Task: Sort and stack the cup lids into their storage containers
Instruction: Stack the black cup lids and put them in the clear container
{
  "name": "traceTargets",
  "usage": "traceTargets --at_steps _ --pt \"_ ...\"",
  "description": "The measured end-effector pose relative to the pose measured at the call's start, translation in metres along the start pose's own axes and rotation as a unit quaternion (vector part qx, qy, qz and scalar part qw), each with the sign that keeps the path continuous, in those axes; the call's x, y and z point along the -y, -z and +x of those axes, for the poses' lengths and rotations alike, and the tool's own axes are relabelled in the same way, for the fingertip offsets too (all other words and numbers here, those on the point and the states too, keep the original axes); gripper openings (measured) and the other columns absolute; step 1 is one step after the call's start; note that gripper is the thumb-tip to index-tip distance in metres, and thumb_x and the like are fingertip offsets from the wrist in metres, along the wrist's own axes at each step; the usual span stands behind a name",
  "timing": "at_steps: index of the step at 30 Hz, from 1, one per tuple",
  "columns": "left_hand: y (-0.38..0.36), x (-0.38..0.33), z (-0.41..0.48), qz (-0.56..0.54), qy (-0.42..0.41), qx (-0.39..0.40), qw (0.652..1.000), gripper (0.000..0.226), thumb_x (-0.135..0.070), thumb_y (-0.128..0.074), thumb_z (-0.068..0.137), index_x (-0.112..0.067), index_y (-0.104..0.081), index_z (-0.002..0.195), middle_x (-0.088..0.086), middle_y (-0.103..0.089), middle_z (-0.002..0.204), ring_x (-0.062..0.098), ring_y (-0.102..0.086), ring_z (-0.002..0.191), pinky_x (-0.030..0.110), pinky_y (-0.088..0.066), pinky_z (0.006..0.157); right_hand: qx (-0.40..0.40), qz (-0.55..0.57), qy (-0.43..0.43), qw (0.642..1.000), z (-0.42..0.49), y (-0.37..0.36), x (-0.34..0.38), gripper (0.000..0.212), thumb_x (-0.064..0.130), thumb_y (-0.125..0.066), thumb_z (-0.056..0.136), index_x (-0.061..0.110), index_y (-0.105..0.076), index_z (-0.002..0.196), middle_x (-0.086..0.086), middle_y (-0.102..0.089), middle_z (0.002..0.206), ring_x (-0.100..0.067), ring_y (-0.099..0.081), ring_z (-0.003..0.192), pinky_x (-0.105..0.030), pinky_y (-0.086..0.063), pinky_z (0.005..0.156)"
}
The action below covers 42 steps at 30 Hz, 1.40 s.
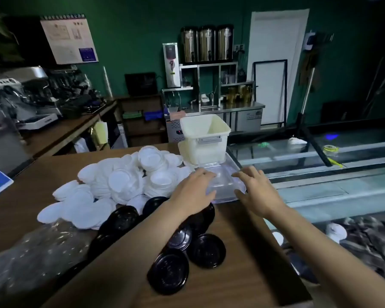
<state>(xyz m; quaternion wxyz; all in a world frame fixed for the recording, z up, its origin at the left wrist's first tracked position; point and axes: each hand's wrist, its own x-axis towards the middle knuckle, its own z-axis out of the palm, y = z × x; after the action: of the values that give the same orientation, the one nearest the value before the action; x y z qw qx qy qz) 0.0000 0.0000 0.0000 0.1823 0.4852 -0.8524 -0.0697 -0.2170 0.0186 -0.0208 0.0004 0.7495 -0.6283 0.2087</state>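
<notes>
Left grip, right grip rest on clear tray; fingers straight.

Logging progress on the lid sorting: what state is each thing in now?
white lids: loose heap on counter, unsorted.
black lids: scattered loose on counter.
clear container: on counter, both hands on it.
white tub: upright, top open.
left hand: open, resting on container.
right hand: open, resting on container.
</notes>
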Motion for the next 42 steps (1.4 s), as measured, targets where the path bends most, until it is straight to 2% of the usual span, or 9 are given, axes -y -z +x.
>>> traceTargets --at_steps 4,6,9,12,19,26,32,39,42 --pt "-0.017 -0.005 0.022 0.024 0.052 0.034 0.998 0.050 -0.034 -0.062 0.101 -0.023 -0.051 0.149 0.000 -0.044 0.147 0.028 -0.054 0.128 0.044 -0.048 0.105 0.025 0.030 -0.032 0.999 0.016 -0.006 -0.012 0.040 0.026 -0.068 0.100 0.026 -0.062 0.140 -0.007 -0.034 0.161 -0.034 -0.050 0.135 -0.044 -0.046 0.107" --pt "-0.025 -0.007 0.029 0.021 0.061 0.032 0.997 0.040 -0.030 -0.064 0.100 -0.018 -0.060 0.139 0.002 -0.049 0.139 0.030 -0.058 0.119 0.042 -0.049 0.100 0.030 0.053 -0.042 0.997 0.025 -0.012 -0.020 0.032 0.024 -0.070 0.099 0.024 -0.067 0.132 -0.008 -0.032 0.163 -0.033 -0.062 0.120 -0.042 -0.050 0.098" --pt "-0.032 -0.004 0.036 0.009 0.070 -0.011 0.997 0.016 -0.019 -0.064 0.100 -0.011 -0.073 0.111 0.005 -0.056 0.119 0.028 -0.061 0.104 0.036 -0.050 0.089 0.019 0.077 -0.044 0.996 0.033 -0.017 -0.027 0.017 0.018 -0.074 0.096 0.016 -0.073 0.113 -0.010 -0.054 0.142 -0.027 -0.065 0.090 -0.036 -0.051 0.083" --pt "-0.031 0.001 0.040 -0.001 0.072 -0.033 0.997 0.013 -0.012 -0.063 0.097 -0.008 -0.075 0.096 0.003 -0.057 0.107 0.023 -0.059 0.095 0.030 -0.047 0.079 -0.001 0.087 -0.035 0.996 0.037 -0.018 -0.029 0.009 0.015 -0.078 0.092 0.018 -0.074 0.099 -0.006 -0.066 0.117 -0.022 -0.059 0.082 -0.033 -0.046 0.073" --pt "-0.010 -0.014 0.011 -0.045 0.029 -0.091 0.994 0.013 -0.015 -0.068 0.097 -0.006 -0.076 0.102 0.003 -0.062 0.113 0.023 -0.063 0.098 0.035 -0.050 0.088 -0.035 0.085 -0.026 0.995 0.010 0.013 -0.015 0.009 0.021 -0.079 0.092 0.020 -0.075 0.099 -0.003 -0.069 0.109 -0.026 -0.066 0.091 -0.038 -0.054 0.077" --pt "0.006 -0.063 -0.056 -0.027 -0.034 -0.129 0.991 0.020 -0.032 -0.067 0.100 -0.018 -0.076 0.110 -0.010 -0.061 0.115 0.017 -0.064 0.092 0.034 -0.053 0.081 -0.061 0.055 -0.016 0.996 -0.071 0.060 -0.001 0.010 0.019 -0.081 0.091 0.017 -0.075 0.100 -0.004 -0.072 0.111 -0.027 -0.067 0.103 -0.039 -0.053 0.084" --pt "-0.007 -0.090 -0.110 -0.050 -0.090 -0.137 0.985 0.021 -0.038 -0.070 0.097 -0.021 -0.078 0.104 -0.012 -0.063 0.107 0.015 -0.065 0.088 0.035 -0.055 0.079 -0.040 0.035 -0.026 0.998 -0.146 0.076 0.003 0.012 0.019 -0.082 0.091 0.015 -0.075 0.099 -0.005 -0.072 0.111 -0.028 -0.067 0.106 -0.038 -0.050 0.088" --pt "-0.029 -0.101 -0.150 -0.045 -0.119 -0.142 0.982 0.017 -0.036 -0.074 0.093 -0.020 -0.077 0.093 -0.012 -0.065 0.098 0.013 -0.066 0.088 0.036 -0.059 0.073 -0.021 -0.008 -0.036 0.999 -0.193 0.073 0.013 0.009 0.022 -0.080 0.092 0.019 -0.075 0.099 0.001 -0.071 0.111 -0.021 -0.067 0.095 -0.027 -0.041 0.073" --pt "-0.035 -0.099 -0.156 -0.051 -0.122 -0.130 0.983 0.020 -0.038 -0.071 0.096 -0.019 -0.077 0.097 -0.011 -0.064 0.102 0.013 -0.066 0.089 0.034 -0.057 0.076 -0.019 -0.004 -0.041 0.999 -0.199 0.068 0.017 0.009 0.019 -0.082 0.090 0.018 -0.075 0.096 0.000 -0.070 0.107 -0.022 -0.067 0.090 -0.027 -0.041 0.071"
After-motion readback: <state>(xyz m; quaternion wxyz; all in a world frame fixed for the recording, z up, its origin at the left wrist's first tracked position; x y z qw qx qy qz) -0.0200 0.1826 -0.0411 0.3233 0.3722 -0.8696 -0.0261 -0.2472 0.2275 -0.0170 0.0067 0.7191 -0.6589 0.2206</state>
